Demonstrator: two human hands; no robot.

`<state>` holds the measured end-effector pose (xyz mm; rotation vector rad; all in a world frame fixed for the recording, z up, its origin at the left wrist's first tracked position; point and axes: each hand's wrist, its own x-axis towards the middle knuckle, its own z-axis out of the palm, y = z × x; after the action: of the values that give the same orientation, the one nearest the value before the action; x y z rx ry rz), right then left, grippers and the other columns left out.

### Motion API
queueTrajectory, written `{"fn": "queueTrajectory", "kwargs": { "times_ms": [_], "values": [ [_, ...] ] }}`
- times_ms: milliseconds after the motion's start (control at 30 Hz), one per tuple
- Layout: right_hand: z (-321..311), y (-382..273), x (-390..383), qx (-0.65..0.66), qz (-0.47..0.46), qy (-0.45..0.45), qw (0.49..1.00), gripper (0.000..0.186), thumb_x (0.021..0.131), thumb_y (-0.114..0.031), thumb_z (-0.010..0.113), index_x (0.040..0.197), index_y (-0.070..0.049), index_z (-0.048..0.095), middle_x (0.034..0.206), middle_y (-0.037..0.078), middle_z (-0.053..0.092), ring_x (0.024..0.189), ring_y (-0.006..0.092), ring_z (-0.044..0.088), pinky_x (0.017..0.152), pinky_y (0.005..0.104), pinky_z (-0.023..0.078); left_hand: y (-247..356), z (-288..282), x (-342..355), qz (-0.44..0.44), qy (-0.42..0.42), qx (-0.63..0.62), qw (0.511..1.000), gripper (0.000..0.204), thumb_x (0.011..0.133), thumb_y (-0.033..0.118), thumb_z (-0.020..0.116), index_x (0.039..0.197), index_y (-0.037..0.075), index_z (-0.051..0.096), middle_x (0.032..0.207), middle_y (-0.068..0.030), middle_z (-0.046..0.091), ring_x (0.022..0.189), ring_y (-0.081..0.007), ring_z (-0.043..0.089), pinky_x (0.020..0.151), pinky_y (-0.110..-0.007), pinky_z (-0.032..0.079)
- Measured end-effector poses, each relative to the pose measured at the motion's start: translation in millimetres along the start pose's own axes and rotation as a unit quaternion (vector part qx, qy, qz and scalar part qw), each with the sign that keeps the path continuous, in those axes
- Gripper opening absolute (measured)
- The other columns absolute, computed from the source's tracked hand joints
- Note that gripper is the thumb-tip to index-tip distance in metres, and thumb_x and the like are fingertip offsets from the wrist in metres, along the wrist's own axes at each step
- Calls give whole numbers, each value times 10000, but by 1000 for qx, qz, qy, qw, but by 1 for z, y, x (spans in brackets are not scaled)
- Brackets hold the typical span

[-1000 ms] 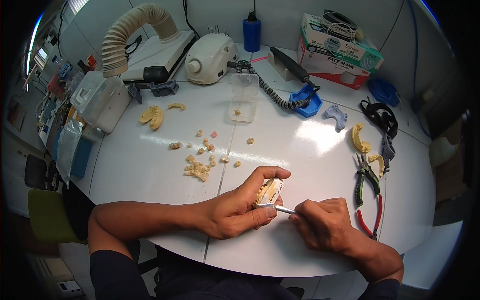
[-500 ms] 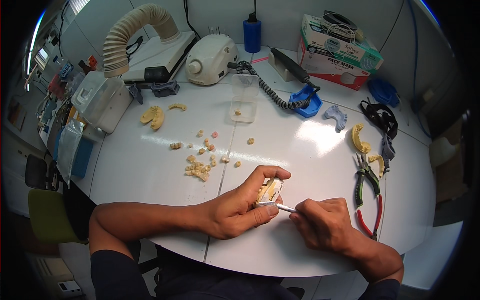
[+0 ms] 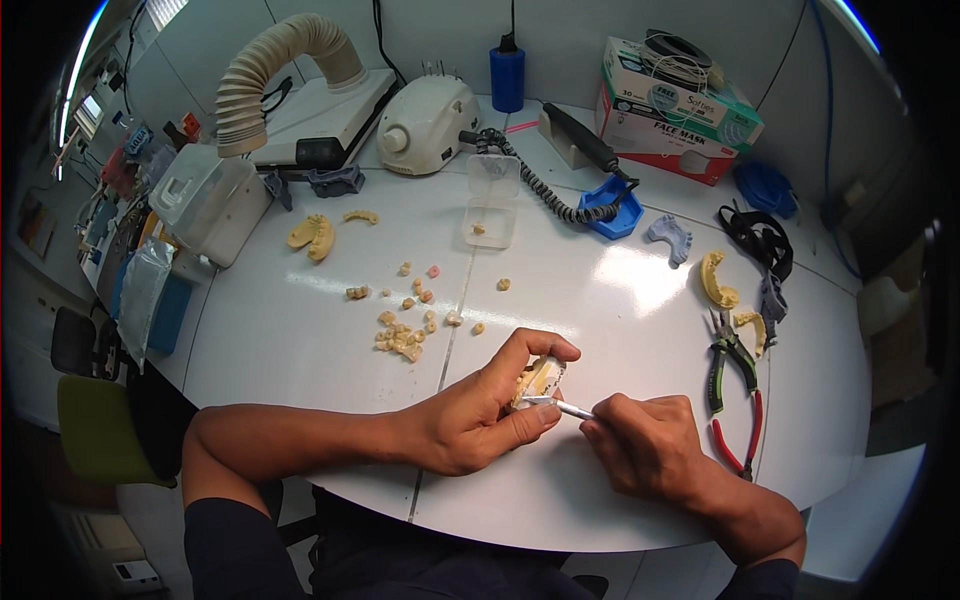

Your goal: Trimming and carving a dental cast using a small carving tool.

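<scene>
Low centre, my left hand [image 3: 470, 430] is closed around a yellow dental cast [image 3: 535, 382] with a white, marked face, thumb and fingers gripping its edges. My right hand [image 3: 645, 445] is curled round a slim silver hand tool [image 3: 575, 409]. The tool's flat end lies against the lower part of the cast, beside my left hand's lower digit; its exact contact is too small to tell. Small tooth-like pieces [image 3: 400, 342] are scattered behind my left hand. Pliers [image 3: 735, 355] with red and green handles lie right of my right hand.
On the white table [image 3: 260, 360] are yellow casts [image 3: 312, 238], a clear small box [image 3: 488, 220], a blue tray [image 3: 610, 220] and a black strap [image 3: 755, 230]. A white machine [image 3: 425, 125], handpiece [image 3: 578, 135], suction hose [image 3: 240, 90], mask boxes [image 3: 680, 110] and plastic container [image 3: 210, 205] stand at the back and left.
The view has shifted slightly, so the back of the table sits a little lower in the picture. Both hands keep their grips, and the tool has moved very slightly on the cast.
</scene>
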<state>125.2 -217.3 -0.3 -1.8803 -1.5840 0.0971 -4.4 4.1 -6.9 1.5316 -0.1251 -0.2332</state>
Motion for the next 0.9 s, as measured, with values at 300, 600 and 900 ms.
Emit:
{"fn": "queueTrajectory", "kwargs": {
  "times_ms": [300, 600, 900],
  "values": [
    [1, 0, 0, 4, 2, 11, 1000, 208, 931, -89, 755, 808, -80, 587, 576, 40, 580, 425, 227, 570, 407, 367, 421, -3, 3, 1, 18, 21, 2, 1000, 508, 1115, 109, 512, 1537, 63, 233, 953, -8, 530, 785, -48, 488, 692, -207, 409],
    [0, -1, 0, 8, 1, 6, 1000, 205, 926, -81, 753, 811, -77, 583, 571, 35, 572, 424, 218, 573, 406, 361, 426, -1, 4, 0, -7, 19, 8, 1000, 513, 1114, 112, 521, 1537, 62, 233, 944, -9, 529, 763, -51, 471, 697, -216, 405],
    [-3, -2, 1, 5, -22, -20, 1000, 209, 902, -78, 761, 806, -81, 575, 589, 26, 593, 423, 213, 578, 405, 355, 436, 3, 1, -1, 5, -28, -35, 999, 728, 1052, 5, 512, 1631, 58, 74, 1212, -41, 455, 906, -67, 459, 800, -220, 414]
  ]
}}
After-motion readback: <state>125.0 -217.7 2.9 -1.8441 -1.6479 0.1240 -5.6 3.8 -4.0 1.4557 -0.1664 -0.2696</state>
